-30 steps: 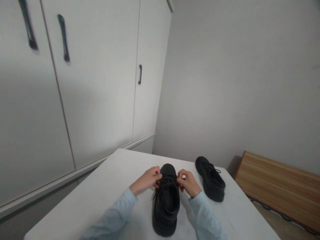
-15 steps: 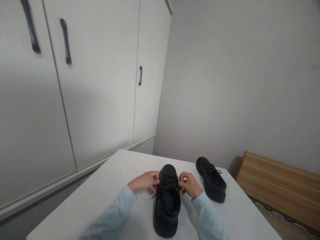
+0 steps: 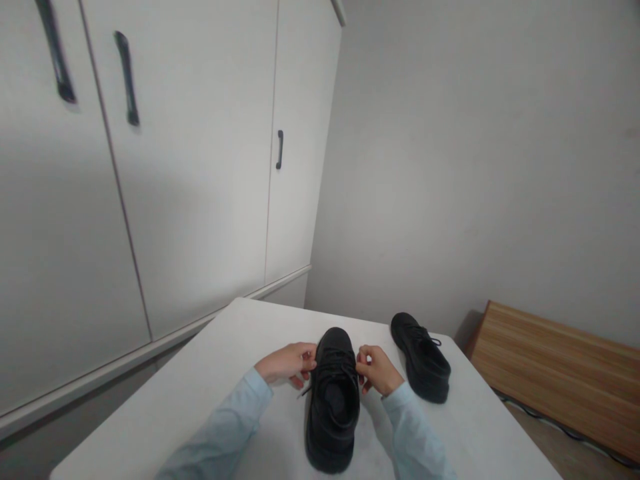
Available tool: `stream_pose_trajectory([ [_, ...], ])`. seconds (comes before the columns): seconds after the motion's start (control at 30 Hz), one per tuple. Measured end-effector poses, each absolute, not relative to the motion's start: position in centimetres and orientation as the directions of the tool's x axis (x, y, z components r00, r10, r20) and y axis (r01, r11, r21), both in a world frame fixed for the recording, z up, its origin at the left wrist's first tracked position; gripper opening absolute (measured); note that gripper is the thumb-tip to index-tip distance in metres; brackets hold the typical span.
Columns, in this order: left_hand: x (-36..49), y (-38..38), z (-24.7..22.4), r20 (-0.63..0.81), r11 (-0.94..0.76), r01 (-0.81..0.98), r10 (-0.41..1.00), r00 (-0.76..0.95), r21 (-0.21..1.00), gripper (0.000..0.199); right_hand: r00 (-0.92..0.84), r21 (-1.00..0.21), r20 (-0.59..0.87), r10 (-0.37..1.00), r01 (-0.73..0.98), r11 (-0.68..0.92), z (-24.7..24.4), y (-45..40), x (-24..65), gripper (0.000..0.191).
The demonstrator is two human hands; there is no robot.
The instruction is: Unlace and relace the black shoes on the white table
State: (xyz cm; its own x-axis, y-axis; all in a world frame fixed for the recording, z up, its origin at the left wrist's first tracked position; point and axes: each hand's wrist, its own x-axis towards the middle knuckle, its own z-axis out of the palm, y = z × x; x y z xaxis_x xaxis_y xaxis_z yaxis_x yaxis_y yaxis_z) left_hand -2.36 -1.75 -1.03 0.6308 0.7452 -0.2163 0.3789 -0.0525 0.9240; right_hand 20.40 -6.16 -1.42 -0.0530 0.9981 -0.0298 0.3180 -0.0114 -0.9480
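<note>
A black lace-up shoe [image 3: 331, 437] stands on the white table with its toe pointing away from me. At its left side is my left hand [image 3: 290, 363], thumb and fingers pinched by the lacing on a black shoelace [image 3: 340, 363]. On the opposite side my right hand [image 3: 379, 371] pinches the lace too, its fingers curled close to the shoe. A loose lace tip [image 3: 303, 393] sticks out below my left fingers. The thin lace inside each pinch is mostly hidden. The matching black shoe [image 3: 425, 367] rests farther right, untouched.
The white table [image 3: 200, 400] has its far edge near the grey wall [image 3: 450, 167]. White cabinet doors [image 3: 200, 167] with dark handles rise on the left. A slanted wood-grain board [image 3: 560, 373] stands to the right, with cables [image 3: 560, 427] beneath it.
The whole view has shifted very slightly. My left fingers have parted a little from the shoe's side; the right hand keeps its pinch, and both shoes stay where they were.
</note>
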Motion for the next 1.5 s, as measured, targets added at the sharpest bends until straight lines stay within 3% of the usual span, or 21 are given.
stream_pose_trajectory([
  [0.4,-2.1,-1.6,-1.5,-0.184,-0.095,0.404,0.779,0.599,0.91,0.028,-0.017,-0.915,-0.002,1.0,0.404,0.005,-1.9,-5.9,20.5,0.018],
  [0.47,-2.1,-1.5,-1.2,-0.095,-0.194,0.414,0.808,0.582,0.889,0.024,0.027,-0.883,0.072,0.997,0.466,0.051,-1.7,-6.0,20.4,0.019],
  [0.53,-2.1,-1.6,-0.6,0.094,-0.349,0.379,0.83,0.55,0.857,0.018,0.055,-0.84,0.218,0.974,0.519,0.159,-1.0,-6.2,20.2,0.017],
  [0.6,-2.2,-1.8,0.2,0.287,-0.488,0.333,0.817,0.501,0.807,0.016,0.038,-0.766,0.397,0.917,0.564,0.308,0.0,-6.7,19.7,0.009],
  [0.67,-2.2,-2.2,0.9,0.377,-0.553,0.3,0.791,0.482,0.777,0.018,-0.038,-0.68,0.509,0.86,0.596,0.428,0.9,-7.4,19.1,0.013],
  [0.77,-2.0,-2.7,1.5,0.327,-0.529,0.269,0.773,0.543,0.805,0.022,-0.256,-0.543,0.533,0.807,0.628,0.557,1.5,-8.3,18.0,0.032],
  [0.83,-1.8,-2.9,1.5,0.264,-0.496,0.264,0.759,0.596,0.827,0.022,-0.329,-0.474,0.486,0.81,0.679,0.561,1.2,-8.5,17.3,0.038],
  [1.03,-1.4,-3.0,0.6,0.184,-0.437,0.205,0.695,0.695,0.876,0.024,-0.32,-0.32,0.425,0.847,0.822,0.471,0.2,-8.3,16.5,0.035],
  [1.37,-1.1,-2.5,-0.6,0.113,-0.366,0.219,0.7,0.705,0.904,0.03,-0.399,0.011,0.412,0.82,0.901,0.433,0.3,-8.2,15.2,0.04],
  [1.5,-1.1,-2.5,-0.5,0.102,-0.364,0.225,0.693,0.713,0.904,0.029,-0.462,0.001,0.384,0.8,0.866,0.499,0.9,-8.5,15.6,0.033],
])
